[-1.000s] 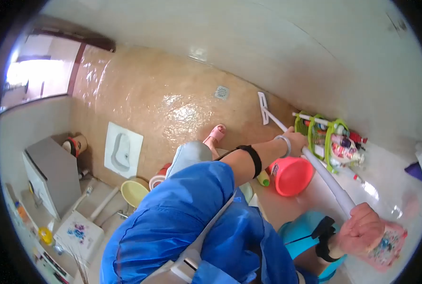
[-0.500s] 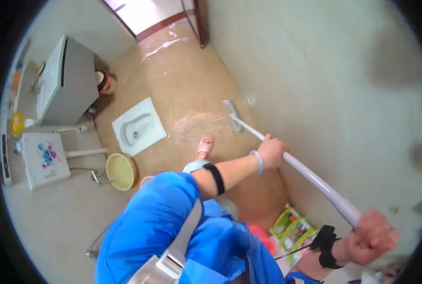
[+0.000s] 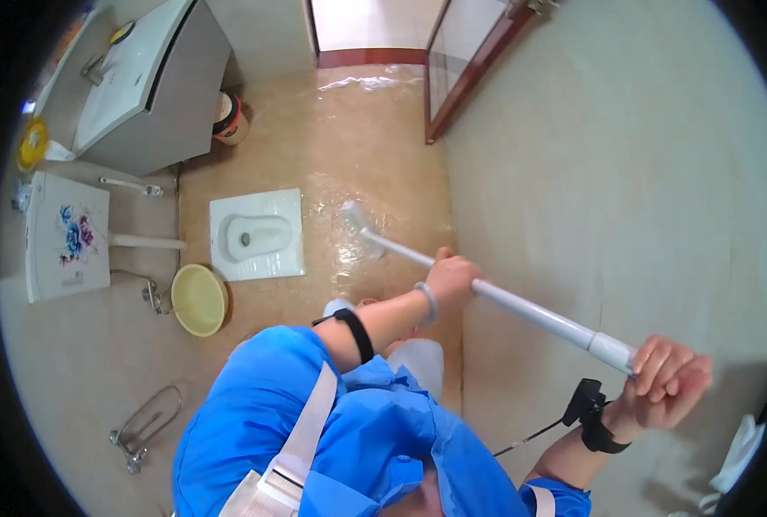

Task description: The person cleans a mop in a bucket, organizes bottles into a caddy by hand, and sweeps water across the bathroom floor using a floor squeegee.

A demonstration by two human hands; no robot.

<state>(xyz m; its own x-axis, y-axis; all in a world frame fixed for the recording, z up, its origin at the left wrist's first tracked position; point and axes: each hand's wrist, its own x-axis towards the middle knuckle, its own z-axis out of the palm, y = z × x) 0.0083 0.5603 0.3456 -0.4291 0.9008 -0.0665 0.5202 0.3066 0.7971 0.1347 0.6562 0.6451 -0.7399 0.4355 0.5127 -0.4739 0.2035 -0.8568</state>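
Observation:
A long-handled floor brush [image 3: 534, 313] with a pale head slants across the view, its head down on the wet tan floor [image 3: 383, 164] to the right of the squat toilet [image 3: 258, 235]. My left hand [image 3: 454, 280] is wrapped around the lower part of the white handle. Up at the handle's top end, my right hand [image 3: 669, 379] is closed on the thicker grip. The brush head is somewhat blurred, so its bristles cannot be made out.
A yellow basin [image 3: 200, 300] stands left, below the toilet. Beyond it are a cistern [image 3: 71, 237], a grey washbasin cabinet [image 3: 172, 95] and a bucket [image 3: 231, 119]. A glass door [image 3: 465, 60] stands open at the far end. The wall [image 3: 607, 189] runs along the right.
The brush head has moved left, away from the right wall and nearer the squat toilet. Both hands keep their hold. My view has turned, bringing more of the door into sight.

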